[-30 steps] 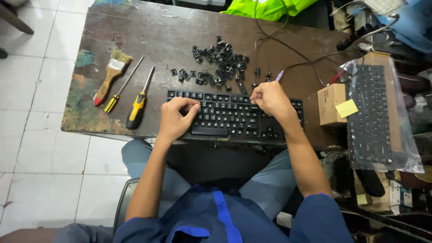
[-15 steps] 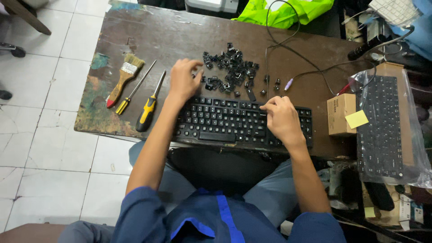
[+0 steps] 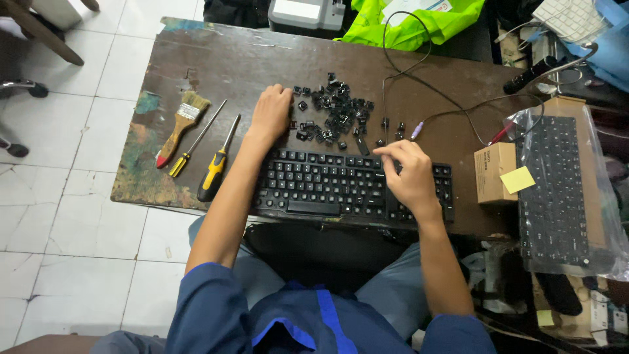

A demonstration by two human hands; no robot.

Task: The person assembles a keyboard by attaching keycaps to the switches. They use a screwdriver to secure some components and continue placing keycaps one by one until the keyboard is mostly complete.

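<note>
The left hand point(image 3: 272, 113) lies palm down past the far edge of the black keyboard point(image 3: 327, 187), its fingers spread loosely over the near left fringe of a pile of loose black keycaps point(image 3: 334, 111); whether any cap is pinched under the fingers cannot be told. The right hand point(image 3: 409, 176) rests on the right part of the keyboard, fingers curled with the tips pressing at the top rows, holding nothing that can be seen. The two hands are well apart, one on each side of the keyboard's middle.

The keyboard lies along the near edge of the worn brown table point(image 3: 216, 59), slightly overhanging it above the person's lap. The keycap pile sits just beyond it, toward the middle of the table, with a few stray caps to its right near a thin cable with a purple plug point(image 3: 417, 130).

Toward the left edge lie a paintbrush with a wooden handle point(image 3: 178, 128), a thin screwdriver point(image 3: 195, 139) and a yellow-and-black screwdriver point(image 3: 217, 162), side by side and angled alike. At the right edge stands a small cardboard box point(image 3: 495, 172) with a yellow sticky note point(image 3: 517, 179), beside a second keyboard in a clear plastic bag point(image 3: 557, 190).
</note>
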